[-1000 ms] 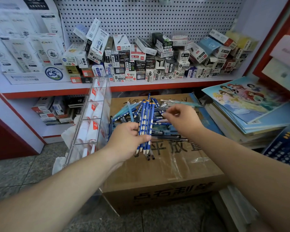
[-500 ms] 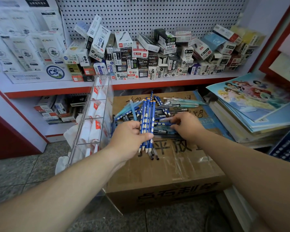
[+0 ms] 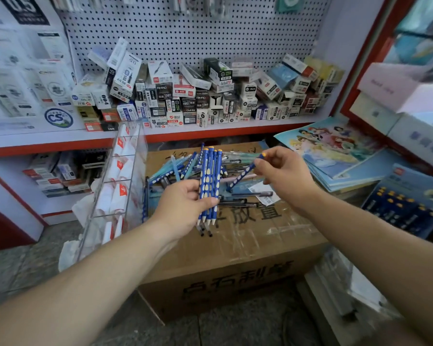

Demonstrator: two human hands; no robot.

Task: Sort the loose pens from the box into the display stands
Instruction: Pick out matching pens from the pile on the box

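1. the left hand (image 3: 183, 203) curls its fingers and thumb round a bundle of blue pens (image 3: 209, 186), held nearly upright, yellow ends up and tips down.
2. the right hand (image 3: 285, 176) pinches a single blue pen (image 3: 243, 174) between thumb and fingertips. this pen slants, its yellow end up at the fingers, and its lower end is near the bundle but apart from it.
3. the pile of loose pens (image 3: 183, 168), blue, teal and black mixed, lies on top of the cardboard box (image 3: 235, 250), behind and below both hands.
4. the box is closed and taped, and it stands on a grey tiled floor (image 3: 23, 265).
5. a clear display stand (image 3: 120, 186) stands just beside the box's left side. its compartments hold white items with red labels, and what they are cannot be told.
6. behind, a red-edged shelf (image 3: 48, 143) carries heaped small cartons (image 3: 198, 96) against a pegboard (image 3: 185, 33).
7. a stack of picture booklets (image 3: 335, 151) lies to the right of the box.
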